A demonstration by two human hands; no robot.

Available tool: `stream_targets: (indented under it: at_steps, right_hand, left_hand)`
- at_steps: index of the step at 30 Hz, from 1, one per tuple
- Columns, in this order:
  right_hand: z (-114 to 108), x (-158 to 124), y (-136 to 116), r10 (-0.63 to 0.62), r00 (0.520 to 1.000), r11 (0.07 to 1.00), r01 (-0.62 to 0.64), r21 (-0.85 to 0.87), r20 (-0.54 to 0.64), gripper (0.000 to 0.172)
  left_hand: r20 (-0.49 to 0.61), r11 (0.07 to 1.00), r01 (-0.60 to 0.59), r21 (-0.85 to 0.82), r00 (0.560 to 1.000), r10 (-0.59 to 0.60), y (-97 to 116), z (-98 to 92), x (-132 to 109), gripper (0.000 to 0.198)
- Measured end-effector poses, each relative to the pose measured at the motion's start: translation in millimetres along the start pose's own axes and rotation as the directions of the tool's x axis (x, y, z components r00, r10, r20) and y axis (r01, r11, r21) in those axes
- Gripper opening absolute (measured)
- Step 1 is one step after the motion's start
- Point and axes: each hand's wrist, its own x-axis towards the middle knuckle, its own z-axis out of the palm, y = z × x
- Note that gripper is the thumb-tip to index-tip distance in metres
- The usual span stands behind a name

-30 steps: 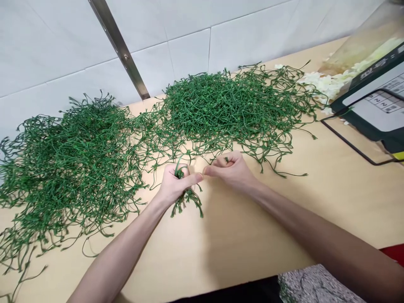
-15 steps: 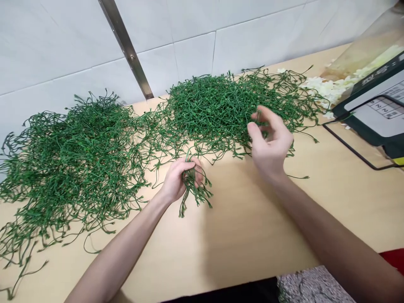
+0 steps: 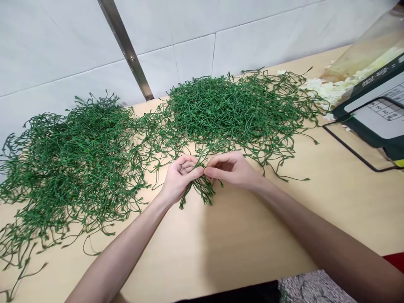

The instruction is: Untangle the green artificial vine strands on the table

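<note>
My left hand (image 3: 178,179) is curled around a small bundle of green plastic stems (image 3: 199,190) whose ends hang down past my palm. My right hand (image 3: 232,168) meets it thumb to thumb, its fingers pinched on a green stem at the top of that bundle. Both hands hover over the wooden table (image 3: 246,235), just in front of a big pile of green stems (image 3: 233,107). A second, wider pile of green stems (image 3: 72,155) lies to the left.
White tiled wall with a slanted metal strip (image 3: 126,46) stands behind the piles. At the far right lie white petals (image 3: 325,90), a clear plastic bag (image 3: 366,46) and a dark device on a wire stand (image 3: 375,113).
My right hand came back from above the right-hand pile to my left hand, now pinching a stem against the bundle. The left hand stayed in place.
</note>
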Motion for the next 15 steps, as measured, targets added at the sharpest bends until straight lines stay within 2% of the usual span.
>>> stream_targets:
  at_steps: [3, 7, 11, 15]
  right_hand:
    - [-7, 1, 0, 0.05, 0.997, 0.997, -0.052, 0.052, 0.052, 0.03]
    - [-13, 2, 1, 0.097, 0.994, 0.989, -0.102, 0.108, 0.044, 0.027]
    - [-14, 2, 3, 0.14, 0.987, 0.972, -0.151, 0.18, 0.074, 0.027]
    - [-13, 2, 2, 0.189, 0.974, 0.96, -0.211, 0.183, 0.128, 0.026]
  left_hand:
    - [0.004, 1.0, 0.01, 0.026, 1.0, -0.011, 1, 0.3, 0, 0.035]
    - [0.031, 0.998, 0.019, 0.059, 0.999, -0.021, 5, 1.6, -1, 0.031]
    - [0.066, 0.998, 0.06, 0.024, 0.996, -0.062, 7, 2.5, -3, 0.029]
    - [0.047, 0.998, 0.06, 0.008, 0.997, -0.061, 7, 3.6, -3, 0.028]
